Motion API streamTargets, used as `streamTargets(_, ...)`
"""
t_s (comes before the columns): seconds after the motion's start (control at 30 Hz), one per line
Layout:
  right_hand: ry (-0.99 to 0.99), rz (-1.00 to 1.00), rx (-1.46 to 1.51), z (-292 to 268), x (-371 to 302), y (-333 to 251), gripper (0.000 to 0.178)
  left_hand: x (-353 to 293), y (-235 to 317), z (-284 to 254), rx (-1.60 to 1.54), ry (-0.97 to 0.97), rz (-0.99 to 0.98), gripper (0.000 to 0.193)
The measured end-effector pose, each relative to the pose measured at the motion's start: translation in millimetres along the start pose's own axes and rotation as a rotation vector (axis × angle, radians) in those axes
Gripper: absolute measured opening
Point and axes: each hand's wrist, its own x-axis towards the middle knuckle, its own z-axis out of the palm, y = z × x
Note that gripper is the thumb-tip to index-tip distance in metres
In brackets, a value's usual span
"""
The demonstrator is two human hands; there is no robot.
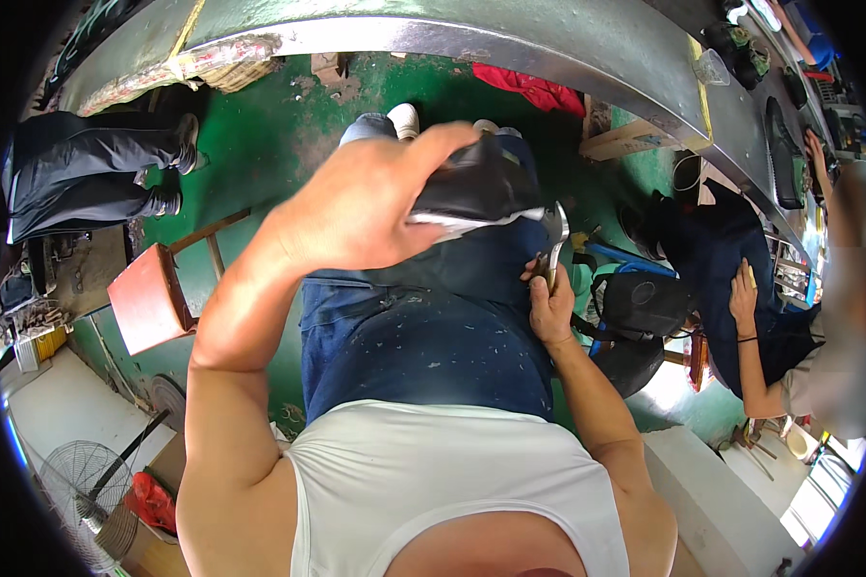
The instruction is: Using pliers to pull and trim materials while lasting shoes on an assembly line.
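We held black shoe (476, 183) in left hand (356, 207) over lap; right hand (550, 313) gripped pliers (551, 240) upright, tip touching shoe's right end.

Open room lies in the middle top of the frame, over the green floor (260, 125) between the long metal bench (510, 38) and the person's knees. The left hand (356, 207), raised with a black shoe (476, 183), blocks the centre; the right hand (548, 308) with metal pliers (551, 240) closes the gap just right of it. A red stool (149, 298) stands at left. At right a co-worker's arm (751, 337) and a dark bag (645, 308) crowd the passage. A fan (87, 490) fills the lower left.
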Motion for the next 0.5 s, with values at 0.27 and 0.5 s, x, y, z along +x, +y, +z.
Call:
streamTargets(0.27, 0.000, 0.091, -0.171, -1, 6, -16, 0.025, 89, -69, 105, -0.373, -0.008, -0.498, 0.076)
streamTargets(0.5, -0.514, 0.109, -0.460, -29, 41, -81, 0.045, 2, -96, 183, -1.438, -0.026, -1.013, 0.055)
